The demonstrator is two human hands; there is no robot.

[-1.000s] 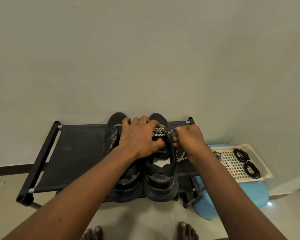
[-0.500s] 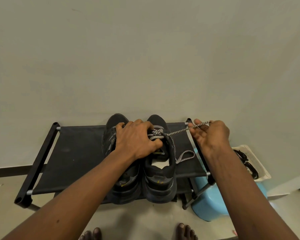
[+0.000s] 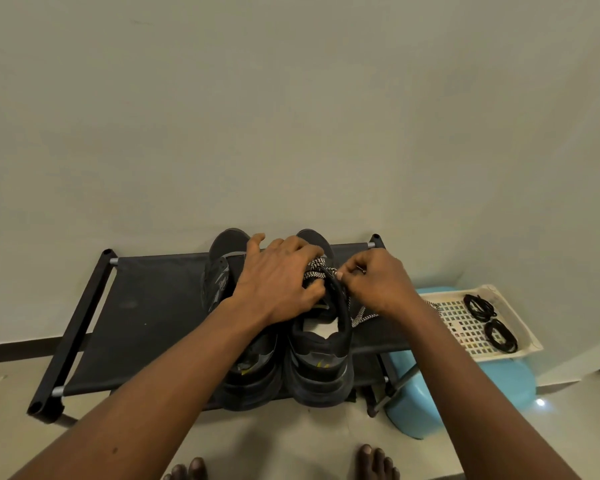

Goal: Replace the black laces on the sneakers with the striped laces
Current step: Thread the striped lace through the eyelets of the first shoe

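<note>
Two black sneakers stand side by side on a black shoe rack (image 3: 146, 306), toes to the wall. The right sneaker (image 3: 321, 358) carries a black-and-white striped lace (image 3: 316, 268) across its upper eyelets, and a loose end (image 3: 359, 315) hangs off its right side. My left hand (image 3: 278, 285) lies over both shoes, its fingertips curled on the laced part of the right sneaker. My right hand (image 3: 378, 282) pinches the striped lace at that shoe's right edge. The left sneaker (image 3: 222, 271) is mostly hidden under my left arm. Two coiled black laces (image 3: 489, 320) lie in the tray.
A cream perforated tray (image 3: 465, 327) rests on a light blue stool (image 3: 465, 393) to the right of the rack. A plain wall rises right behind the rack. My bare toes (image 3: 378, 462) show at the bottom on the pale floor.
My right hand came back from its outstretched pull at the right and now pinches the lace close to the right sneaker. The left hand stayed on the shoes.
</note>
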